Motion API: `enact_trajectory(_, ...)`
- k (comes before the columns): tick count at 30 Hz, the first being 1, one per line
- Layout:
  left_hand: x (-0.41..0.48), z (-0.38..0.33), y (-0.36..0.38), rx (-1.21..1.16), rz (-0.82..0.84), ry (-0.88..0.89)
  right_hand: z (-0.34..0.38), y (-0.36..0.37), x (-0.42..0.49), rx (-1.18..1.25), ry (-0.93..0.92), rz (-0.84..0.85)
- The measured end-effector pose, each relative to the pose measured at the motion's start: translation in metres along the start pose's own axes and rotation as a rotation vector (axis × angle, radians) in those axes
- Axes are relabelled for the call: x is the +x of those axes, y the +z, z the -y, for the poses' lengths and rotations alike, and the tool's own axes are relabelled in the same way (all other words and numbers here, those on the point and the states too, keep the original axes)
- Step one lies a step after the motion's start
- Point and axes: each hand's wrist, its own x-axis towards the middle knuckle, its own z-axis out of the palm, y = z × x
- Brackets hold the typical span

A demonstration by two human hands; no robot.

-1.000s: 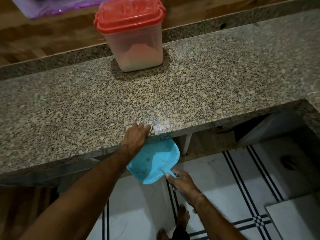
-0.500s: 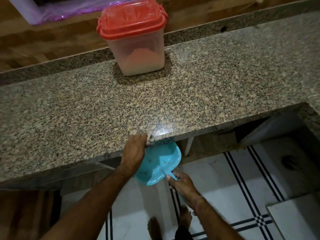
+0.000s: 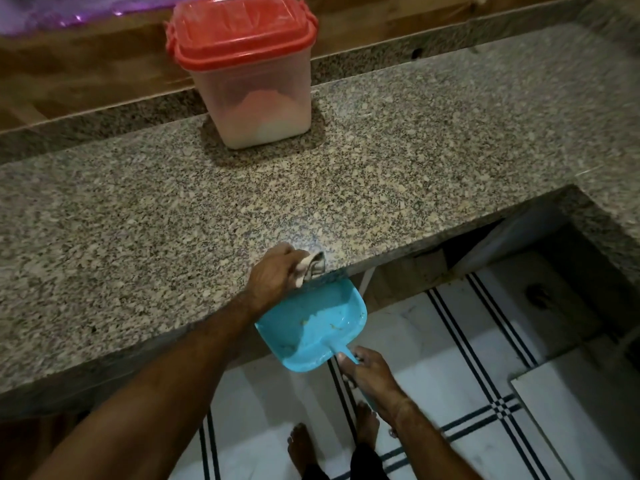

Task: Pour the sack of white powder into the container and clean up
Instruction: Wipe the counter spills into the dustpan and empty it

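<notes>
head view: the left grip (image 3: 273, 277) rests at the front edge of the granite desk (image 3: 138, 237), its fingers curled round a small bunched cloth (image 3: 313, 266) that lies right on the rim. just below that rim the right grip (image 3: 372, 372) holds the thin handle of a blue dustpan (image 3: 311, 323), fingers wrapped round it. the dustpan's long axis runs from the handle, low and to the right near the person, up and left to its wide mouth, which sits against the desk's front edge directly under the cloth. its tray faces up and carries a few pale crumbs.

the container (image 3: 252, 98) stands upright at the back of the desk, well apart from both grips, with its red lid (image 3: 242, 36) on. white powder (image 3: 263, 116) fills its lower part in a heap.

the desk's front edge runs left to right across the frame, then turns toward the person at the far right, forming a corner. between the cloth and the container the stone is bare. below the edge is a white tiled floor (image 3: 450, 341) with dark double lines, and the person's bare feet (image 3: 301, 445) stand under the dustpan.
</notes>
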Motion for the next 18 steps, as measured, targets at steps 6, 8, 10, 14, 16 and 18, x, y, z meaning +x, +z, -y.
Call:
enact_trajectory(6, -0.015, 0.004, 0.003, 0.227, 0.097, 0.164, -0.006, 0.012, -0.006, 0.039, 0.021, -0.061)
enact_trajectory(8, -0.010, 0.002, -0.002, 0.271, 0.127, 0.170, -0.008, 0.017, -0.009, 0.035, 0.023, -0.076)
enact_trajectory(10, -0.003, 0.000, -0.008, 0.303, 0.198, 0.154, -0.010, 0.020, -0.010, 0.030, 0.025, -0.087)
enact_trajectory(14, 0.013, 0.000, -0.015, 0.352, 0.324, 0.105, -0.009, 0.030, -0.014, 0.038, 0.021, -0.096)
enact_trajectory(16, 0.007, 0.000, -0.014, 0.381, 0.293, 0.079, -0.006, 0.034, -0.015, 0.052, 0.012, -0.097)
enact_trajectory(18, -0.011, -0.001, -0.014, 0.371, 0.208, 0.069, -0.004, 0.035, -0.016, 0.071, -0.001, -0.107)
